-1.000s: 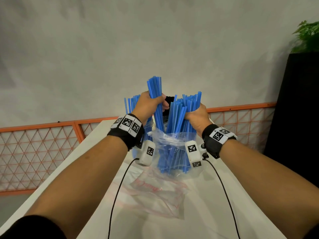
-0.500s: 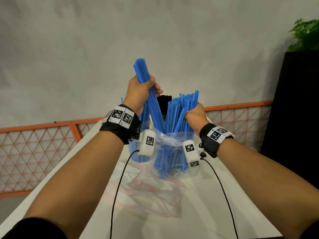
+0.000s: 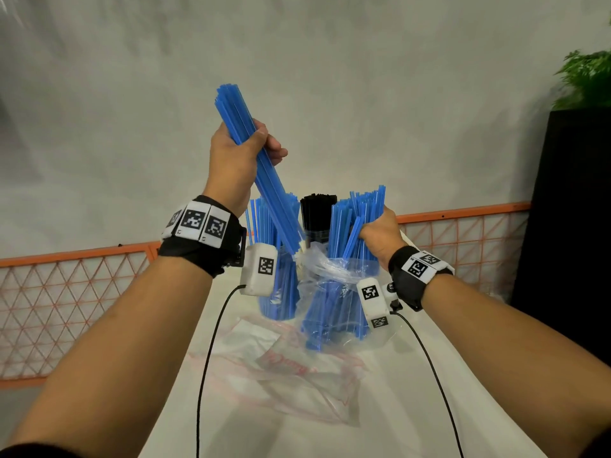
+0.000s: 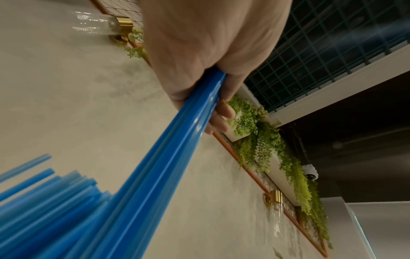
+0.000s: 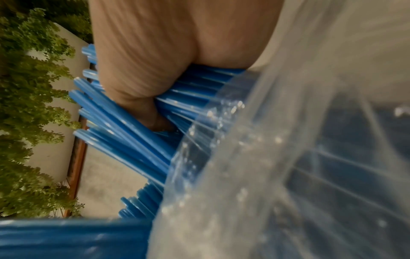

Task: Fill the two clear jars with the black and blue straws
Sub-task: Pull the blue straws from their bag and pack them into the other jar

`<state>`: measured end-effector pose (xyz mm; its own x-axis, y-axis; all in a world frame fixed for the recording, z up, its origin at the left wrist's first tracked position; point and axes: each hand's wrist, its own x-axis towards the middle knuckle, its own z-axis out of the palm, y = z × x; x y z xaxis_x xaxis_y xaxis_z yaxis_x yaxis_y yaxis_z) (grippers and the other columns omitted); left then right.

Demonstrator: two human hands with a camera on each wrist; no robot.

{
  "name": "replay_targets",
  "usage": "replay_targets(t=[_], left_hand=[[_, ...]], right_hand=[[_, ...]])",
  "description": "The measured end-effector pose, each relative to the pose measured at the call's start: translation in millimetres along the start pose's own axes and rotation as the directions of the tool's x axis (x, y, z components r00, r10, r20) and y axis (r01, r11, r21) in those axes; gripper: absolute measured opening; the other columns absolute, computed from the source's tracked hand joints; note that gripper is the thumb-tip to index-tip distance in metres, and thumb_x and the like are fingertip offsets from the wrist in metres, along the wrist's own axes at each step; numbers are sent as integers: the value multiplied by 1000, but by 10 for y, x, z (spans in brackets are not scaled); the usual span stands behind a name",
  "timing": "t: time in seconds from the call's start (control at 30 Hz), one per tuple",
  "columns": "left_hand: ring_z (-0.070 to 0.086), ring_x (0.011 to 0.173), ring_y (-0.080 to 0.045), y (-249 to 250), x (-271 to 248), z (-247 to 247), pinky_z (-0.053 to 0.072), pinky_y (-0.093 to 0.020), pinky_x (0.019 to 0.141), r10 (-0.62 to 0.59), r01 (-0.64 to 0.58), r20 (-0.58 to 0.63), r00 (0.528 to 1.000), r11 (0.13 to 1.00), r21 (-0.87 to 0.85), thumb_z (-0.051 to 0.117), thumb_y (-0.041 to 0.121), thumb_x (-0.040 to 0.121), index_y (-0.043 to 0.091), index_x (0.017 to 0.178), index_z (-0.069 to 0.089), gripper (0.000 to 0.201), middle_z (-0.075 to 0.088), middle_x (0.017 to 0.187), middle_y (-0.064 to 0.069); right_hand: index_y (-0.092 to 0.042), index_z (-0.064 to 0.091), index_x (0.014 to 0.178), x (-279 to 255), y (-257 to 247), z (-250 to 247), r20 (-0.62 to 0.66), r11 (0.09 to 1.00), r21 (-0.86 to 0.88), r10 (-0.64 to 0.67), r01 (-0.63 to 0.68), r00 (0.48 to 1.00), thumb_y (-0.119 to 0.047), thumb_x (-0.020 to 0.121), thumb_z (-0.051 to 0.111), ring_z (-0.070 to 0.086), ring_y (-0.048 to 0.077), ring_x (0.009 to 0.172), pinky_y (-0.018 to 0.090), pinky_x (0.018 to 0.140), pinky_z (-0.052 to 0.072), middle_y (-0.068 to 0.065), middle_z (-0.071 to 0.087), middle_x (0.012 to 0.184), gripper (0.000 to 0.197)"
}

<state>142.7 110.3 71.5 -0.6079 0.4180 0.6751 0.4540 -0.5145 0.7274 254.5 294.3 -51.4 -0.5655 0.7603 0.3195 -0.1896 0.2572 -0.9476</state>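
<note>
Your left hand [image 3: 239,157] holds a tight grip on a raised bundle of blue straws [image 3: 254,160], tilted, its lower end at the mouth of the plastic bag [image 3: 334,292]. Your right hand [image 3: 380,236] grips the blue straws standing in that bag [image 3: 357,213]. Behind your left wrist, a jar [image 3: 281,292] holds more blue straws. Black straws [image 3: 318,213] stand upright behind the bag; their container is hidden. An empty flat bag [image 3: 297,375] lies on the tabletop [image 3: 380,424], nearer you.

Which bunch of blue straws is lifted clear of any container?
The bunch gripped by the left hand; the others stand in the jar or bag.
</note>
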Motion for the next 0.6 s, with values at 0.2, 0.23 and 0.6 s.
replay_targets(t=[0.2, 0.23, 0.6], left_hand=[[60, 64, -22, -281, -150, -160, 58, -37, 73, -55, 38, 98, 994, 986, 162, 50, 2, 99, 7, 93, 51, 7, 58, 68, -7], [60, 63, -21, -390, -209, -175, 57, -36, 72, -77, 49, 124, 989, 977, 209, 51, 3, 99, 8, 91, 52, 9, 58, 67, -6], [42, 42, -11, -1468, -881, -310, 45, -29, 51, -314, 307, -12, 949, 918, 252, 75, 20, 87, 19, 71, 55, 25, 51, 50, 12]], right_hand=[[4, 59, 112, -25, -12, 1, -14, 1000, -7, 2, -2, 1000, 14, 81, 61, 67, 35, 98, 48, 86, 57, 25, 67, 107, 32], [4, 59, 112, -29, -14, 4, -17, 1000, -10, 5, -5, 1000, 13, 82, 62, 67, 34, 98, 47, 86, 57, 24, 67, 107, 32], [4, 58, 111, -30, 4, -10, -41, 1000, -18, -7, 7, 999, 14, 80, 60, 67, 31, 98, 43, 84, 58, 21, 67, 105, 32]])
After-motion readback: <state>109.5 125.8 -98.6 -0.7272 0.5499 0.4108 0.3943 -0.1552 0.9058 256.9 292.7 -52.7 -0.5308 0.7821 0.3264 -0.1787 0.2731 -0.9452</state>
